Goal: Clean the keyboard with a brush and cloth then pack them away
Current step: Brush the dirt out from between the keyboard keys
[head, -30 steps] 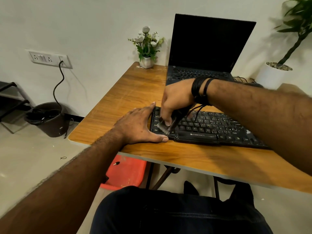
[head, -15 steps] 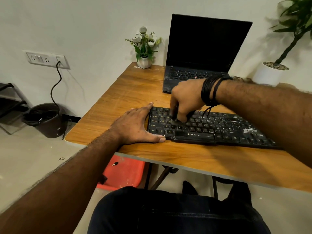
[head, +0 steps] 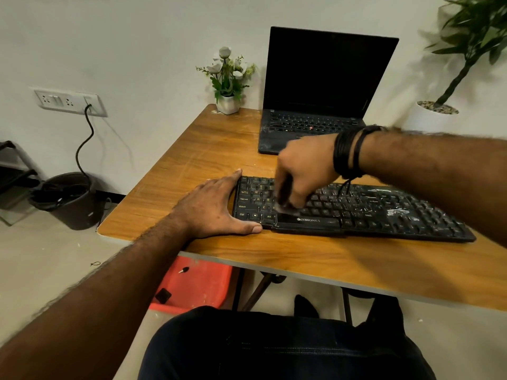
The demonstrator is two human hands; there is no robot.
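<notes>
A black keyboard (head: 384,212), dusty with white specks on its right part, lies across the wooden table (head: 315,259). My left hand (head: 211,207) lies flat on the table, fingers straight, pressed against the keyboard's left end. My right hand (head: 304,171) is above the left half of the keys and grips a dark brush (head: 284,197). The brush points down and its pale bristles touch the keys just above the space bar. Hand and brush are blurred. No cloth is in view.
A black open laptop (head: 323,86) stands behind the keyboard. A small white flower pot (head: 227,104) sits at the table's far left corner, a large potted plant (head: 436,116) at far right. A red stool (head: 197,283) stands under the table; a dark bin (head: 68,200) on the floor left.
My right hand has swept the brush from the keyboard's lower left corner up and rightward, then down toward the space bar. My left hand has stayed in place.
</notes>
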